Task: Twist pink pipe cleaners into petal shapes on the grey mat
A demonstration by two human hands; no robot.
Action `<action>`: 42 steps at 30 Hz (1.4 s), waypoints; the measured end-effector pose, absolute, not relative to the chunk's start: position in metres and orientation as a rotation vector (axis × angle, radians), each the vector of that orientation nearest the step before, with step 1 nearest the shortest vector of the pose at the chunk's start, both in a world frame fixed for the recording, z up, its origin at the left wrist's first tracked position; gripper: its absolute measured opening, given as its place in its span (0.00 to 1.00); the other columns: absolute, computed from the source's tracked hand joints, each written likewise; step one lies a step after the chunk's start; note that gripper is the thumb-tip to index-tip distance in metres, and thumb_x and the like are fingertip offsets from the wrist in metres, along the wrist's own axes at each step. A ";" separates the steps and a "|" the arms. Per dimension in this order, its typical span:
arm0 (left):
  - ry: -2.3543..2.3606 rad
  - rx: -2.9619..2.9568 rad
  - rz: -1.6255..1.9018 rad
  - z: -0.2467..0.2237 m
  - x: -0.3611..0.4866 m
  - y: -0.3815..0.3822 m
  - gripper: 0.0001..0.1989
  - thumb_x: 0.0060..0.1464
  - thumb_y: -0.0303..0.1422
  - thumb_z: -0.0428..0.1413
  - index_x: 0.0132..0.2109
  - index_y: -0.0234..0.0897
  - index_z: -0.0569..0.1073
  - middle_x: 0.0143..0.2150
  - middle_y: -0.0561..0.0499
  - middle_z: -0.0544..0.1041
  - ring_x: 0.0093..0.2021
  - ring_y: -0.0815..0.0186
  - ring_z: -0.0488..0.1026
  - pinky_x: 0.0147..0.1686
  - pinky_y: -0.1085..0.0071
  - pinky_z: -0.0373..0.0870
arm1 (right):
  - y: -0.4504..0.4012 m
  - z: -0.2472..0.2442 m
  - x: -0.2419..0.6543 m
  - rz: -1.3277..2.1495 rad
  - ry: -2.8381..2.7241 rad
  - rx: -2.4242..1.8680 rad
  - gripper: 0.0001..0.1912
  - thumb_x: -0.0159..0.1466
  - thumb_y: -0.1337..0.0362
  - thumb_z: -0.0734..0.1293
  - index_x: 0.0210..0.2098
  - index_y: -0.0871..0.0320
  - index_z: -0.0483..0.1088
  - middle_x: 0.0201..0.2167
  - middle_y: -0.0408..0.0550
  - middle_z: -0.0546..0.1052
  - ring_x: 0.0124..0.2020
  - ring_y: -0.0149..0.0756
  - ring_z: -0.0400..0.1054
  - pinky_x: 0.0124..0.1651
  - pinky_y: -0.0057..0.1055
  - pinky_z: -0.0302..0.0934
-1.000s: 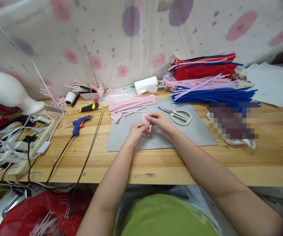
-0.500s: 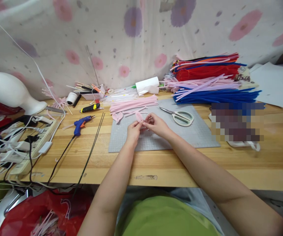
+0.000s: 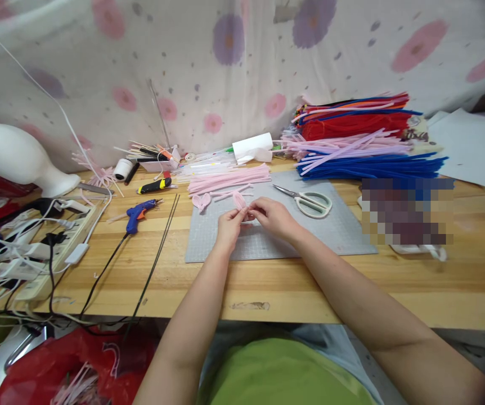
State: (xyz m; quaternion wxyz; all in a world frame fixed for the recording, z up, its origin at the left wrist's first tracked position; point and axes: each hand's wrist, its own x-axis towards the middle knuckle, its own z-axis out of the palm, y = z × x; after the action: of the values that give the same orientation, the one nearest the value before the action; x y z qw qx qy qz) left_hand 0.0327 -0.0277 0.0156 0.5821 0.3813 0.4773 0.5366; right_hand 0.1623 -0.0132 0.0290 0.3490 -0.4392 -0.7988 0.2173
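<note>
Left hand point(image 3: 229, 228) pinches pink loop point(image 3: 239, 200) | right hand point(image 3: 273, 217) narrowed on its near end | loop now pokes out far side, a second ago between both hands

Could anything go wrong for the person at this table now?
The left hand pinches a pink loop close to the right hand; the loop might bend or slip.
The scissors lie on the mat near that hand; their blades might nick it.
The glue gun has its cord across the table; a snag might drag it.
</note>
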 end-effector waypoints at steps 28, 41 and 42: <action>1.036 0.905 1.145 0.019 0.026 -0.027 0.14 0.36 0.37 0.61 0.27 0.28 0.74 0.21 0.51 0.71 0.21 0.72 0.69 0.25 0.72 0.68 | -0.001 0.016 0.163 1.125 -1.475 -0.993 0.11 0.51 0.58 0.64 0.27 0.57 0.59 0.21 0.38 0.64 0.20 0.25 0.56 0.24 0.25 0.52; 0.832 1.011 0.783 0.018 0.024 -0.033 0.17 0.34 0.40 0.62 0.26 0.29 0.72 0.20 0.53 0.70 0.20 0.73 0.67 0.29 0.69 0.69 | -0.016 0.029 0.160 1.719 -1.269 -0.767 0.16 0.42 0.67 0.68 0.28 0.56 0.58 0.18 0.34 0.66 0.14 0.23 0.58 0.19 0.23 0.53; 0.823 0.999 0.760 0.018 0.024 -0.033 0.16 0.35 0.40 0.62 0.26 0.29 0.72 0.20 0.53 0.70 0.20 0.74 0.67 0.29 0.69 0.69 | -0.016 0.028 0.160 1.724 -1.286 -0.755 0.15 0.42 0.67 0.67 0.27 0.57 0.58 0.18 0.34 0.66 0.15 0.23 0.58 0.19 0.23 0.53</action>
State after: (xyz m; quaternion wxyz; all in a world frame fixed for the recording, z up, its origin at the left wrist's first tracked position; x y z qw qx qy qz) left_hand 0.0236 -0.0332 0.0182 0.7312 0.4540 0.3740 0.3454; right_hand 0.1598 -0.0157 0.0284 0.4179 -0.3008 -0.5126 0.6871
